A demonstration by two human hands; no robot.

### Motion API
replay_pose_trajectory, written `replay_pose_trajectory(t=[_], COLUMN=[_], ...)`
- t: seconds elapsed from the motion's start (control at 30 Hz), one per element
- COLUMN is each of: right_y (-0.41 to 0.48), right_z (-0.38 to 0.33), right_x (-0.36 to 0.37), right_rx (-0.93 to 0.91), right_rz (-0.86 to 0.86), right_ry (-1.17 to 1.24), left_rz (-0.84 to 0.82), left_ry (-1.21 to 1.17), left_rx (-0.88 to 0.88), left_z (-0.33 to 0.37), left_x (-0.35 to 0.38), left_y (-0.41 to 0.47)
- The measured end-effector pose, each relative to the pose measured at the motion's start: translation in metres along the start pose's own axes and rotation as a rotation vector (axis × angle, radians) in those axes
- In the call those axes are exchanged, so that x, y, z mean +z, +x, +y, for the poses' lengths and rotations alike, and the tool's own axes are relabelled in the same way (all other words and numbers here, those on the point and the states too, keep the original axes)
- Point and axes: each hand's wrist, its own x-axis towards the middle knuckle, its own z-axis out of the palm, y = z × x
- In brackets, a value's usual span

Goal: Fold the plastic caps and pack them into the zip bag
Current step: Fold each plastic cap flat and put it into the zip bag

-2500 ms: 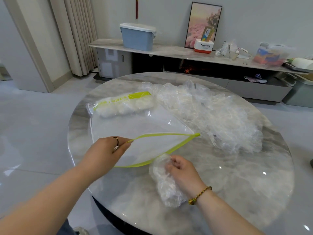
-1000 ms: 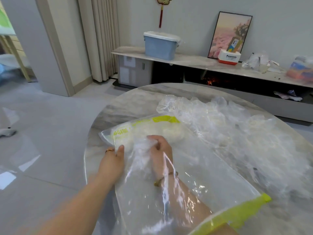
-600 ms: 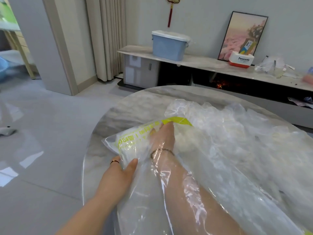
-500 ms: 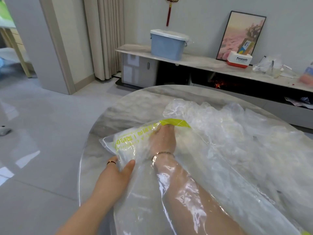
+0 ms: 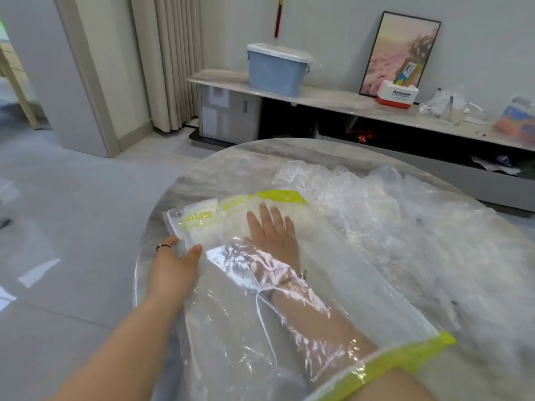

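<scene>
One zip bag (image 5: 362, 287) lies on the round marble table (image 5: 231, 169), and two hands work on it. The right hand (image 5: 272, 230) is deep inside the bag, its forearm passing through the one yellow-green zip mouth (image 5: 405, 360) near the body. The hand is released, with all its fingers straight and spread, and it presses flat on the one white wad of folded caps (image 5: 202, 230) packed at the bag's far end. The left hand (image 5: 176, 261) is outside, just left of the right hand. It pinches the bag's side edge, with the thumb on top of the plastic. It wears one dark ring (image 5: 162, 246), and the right wrist wears one bracelet (image 5: 301, 277).

One loose heap of plastic caps (image 5: 405, 227) spreads to the right of the right arm, touching the bag. The caps in it are too tangled to count. Beyond the fingertips a low shelf carries one blue bin (image 5: 278, 70), one framed picture (image 5: 402, 53) and one white-and-red box (image 5: 398, 95).

Half a second ago the right hand's fingers were bunched and pushed up against the printed band at the bag's end. Now they lie fanned out and a little back from it. Two and a half seconds ago this hand was outside the bag, holding one folded cap at the mouth, while the left hand held the mouth open.
</scene>
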Motion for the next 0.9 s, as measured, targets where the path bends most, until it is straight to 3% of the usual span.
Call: replay_pose_trajectory(t=[0.1, 0.17, 0.23, 0.3, 0.33, 0.37, 0.43, 0.57, 0.63, 0.73, 0.9], right_y=[-0.043, -0.075, -0.104, -0.136, -0.150, -0.166, -0.195, -0.220, -0.228, -0.239, -0.251], right_z=[0.016, 0.028, 0.030, 0.044, 0.052, 0.057, 0.078, 0.113, 0.132, 0.163, 0.196], right_x=[0.003, 0.008, -0.006, -0.024, -0.031, -0.045, -0.066, -0.084, -0.095, -0.101, -0.097], right_rx=[-0.098, -0.155, -0.030, -0.036, -0.186, -0.202, -0.210, -0.006, 0.129, 0.313, 0.663], right_rz=[0.026, -0.098, -0.258, -0.276, -0.287, -0.285, -0.120, -0.009, 0.050, -0.084, -0.109], right_ry=[-0.034, 0.007, 0.093, 0.100, 0.069, 0.093, 0.069, 0.146, 0.123, 0.073, 0.052], left_rz=[0.065, 0.059, 0.076, 0.106, 0.115, 0.100, -0.031, -0.418, -0.457, -0.379, -0.417], left_ry=[0.016, 0.058, 0.146, 0.308, 0.367, 0.397, 0.400, 0.519, 0.769, 1.040, 1.236], left_rx=[-0.001, 0.025, 0.083, 0.188, 0.261, 0.349, 0.554, 0.867, 1.076, 1.278, 1.312], left_z=[-0.007, -0.009, -0.008, 0.000, 0.004, 0.010, 0.019, 0.015, 0.003, -0.014, -0.035], left_x=[-0.013, -0.018, -0.022, -0.023, -0.022, -0.021, -0.010, 0.014, 0.025, 0.039, 0.041], left_y=[0.012, 0.013, 0.008, -0.007, -0.015, -0.026, -0.056, -0.113, -0.131, -0.144, -0.138])
